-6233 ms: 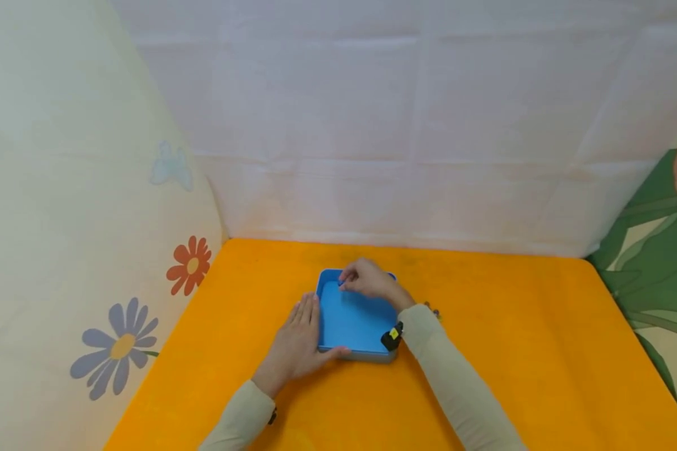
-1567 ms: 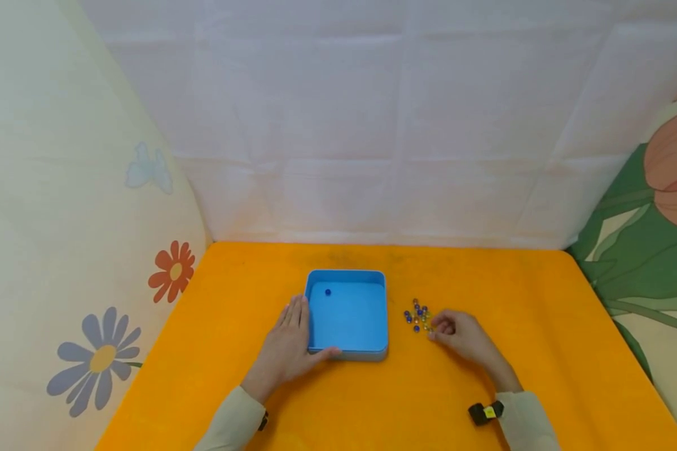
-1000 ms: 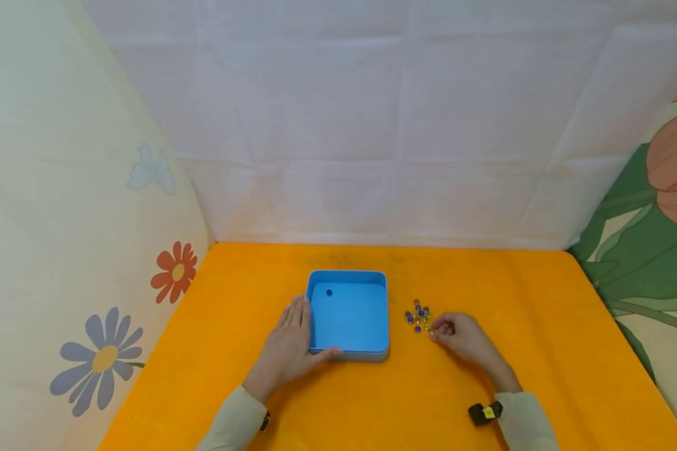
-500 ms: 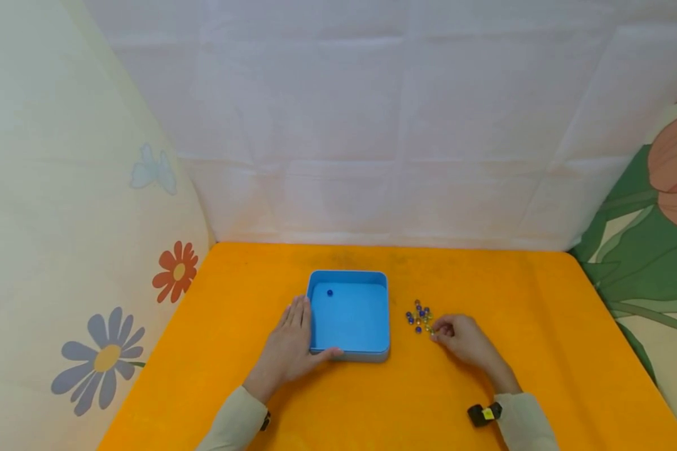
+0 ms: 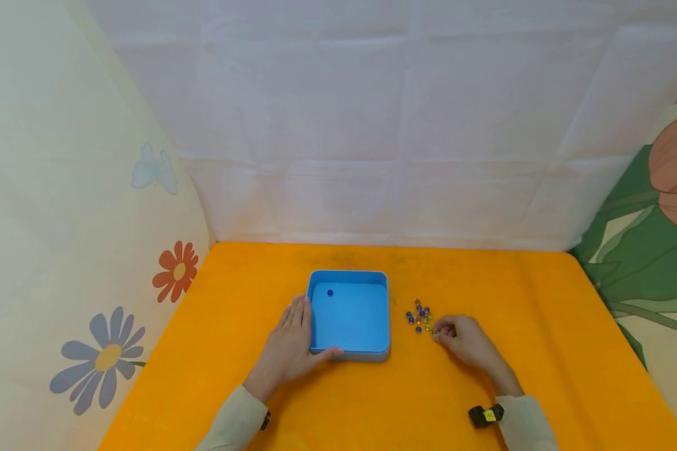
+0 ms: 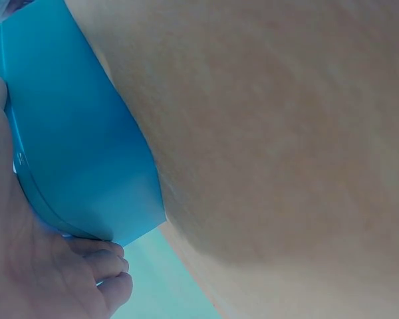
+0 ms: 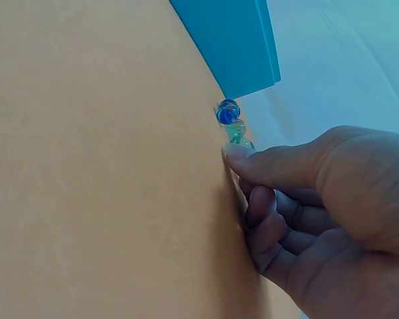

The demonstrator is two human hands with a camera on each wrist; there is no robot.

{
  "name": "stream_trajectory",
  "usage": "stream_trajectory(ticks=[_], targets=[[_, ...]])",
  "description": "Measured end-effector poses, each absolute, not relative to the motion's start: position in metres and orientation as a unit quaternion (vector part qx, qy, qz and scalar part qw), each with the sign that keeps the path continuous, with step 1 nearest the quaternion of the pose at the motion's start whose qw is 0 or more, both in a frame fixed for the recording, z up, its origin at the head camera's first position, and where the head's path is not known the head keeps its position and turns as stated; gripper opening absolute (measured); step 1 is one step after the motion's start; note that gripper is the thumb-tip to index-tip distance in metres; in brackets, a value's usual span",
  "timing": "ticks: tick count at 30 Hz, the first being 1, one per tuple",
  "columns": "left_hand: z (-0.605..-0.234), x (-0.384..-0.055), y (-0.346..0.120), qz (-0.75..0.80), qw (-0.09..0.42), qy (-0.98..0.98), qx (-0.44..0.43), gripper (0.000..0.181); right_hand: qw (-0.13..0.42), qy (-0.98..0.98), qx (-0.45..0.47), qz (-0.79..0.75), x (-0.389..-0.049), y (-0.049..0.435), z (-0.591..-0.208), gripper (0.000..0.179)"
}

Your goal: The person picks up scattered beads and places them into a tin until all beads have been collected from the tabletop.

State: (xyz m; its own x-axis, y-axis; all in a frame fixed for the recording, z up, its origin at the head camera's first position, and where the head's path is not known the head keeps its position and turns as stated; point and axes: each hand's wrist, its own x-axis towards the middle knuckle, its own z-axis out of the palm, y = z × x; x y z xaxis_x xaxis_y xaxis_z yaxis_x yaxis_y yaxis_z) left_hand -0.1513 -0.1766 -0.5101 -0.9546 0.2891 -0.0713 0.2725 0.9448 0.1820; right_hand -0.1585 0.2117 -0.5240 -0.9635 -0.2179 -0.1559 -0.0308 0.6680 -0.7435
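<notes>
My left hand (image 5: 286, 351) lies along the left side of a square blue box (image 5: 350, 316), fingers straight and the thumb against its front wall. In the left wrist view, that hand's fingers (image 6: 106, 266) reach round the box's corner. One dark blue marble (image 5: 330, 292) sits inside, towards the back left. To the right of the box is a loose cluster of blue, amber and yellow-green glass marbles (image 5: 422, 314). At its near right edge, my right hand (image 5: 467, 343) pinches a yellow-green marble (image 5: 435, 332) between thumb and fingertips, close over the table. Its thumb partly hides the marbles in the right wrist view.
An orange cloth (image 5: 367, 407) covers the table. Behind it hangs a creased white sheet (image 5: 338, 125), with a flower-printed panel (image 5: 107, 357) at the left and a leaf-and-flower panel (image 5: 654, 250) at the right.
Several seconds ago the right hand held a blue marble over the box; that marble now lies inside. The hand moved back to the cluster and has since shifted slightly right. The left hand stays put.
</notes>
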Motion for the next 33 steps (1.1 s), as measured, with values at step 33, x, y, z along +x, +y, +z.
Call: stream_trajectory(ticks=[33], targets=[[-0.512,-0.151,-0.177,0.083,0.041,0.985,0.147,0.133,0.084,0.898,-0.09,-0.423,-0.164,0.202,-0.513,0.014]])
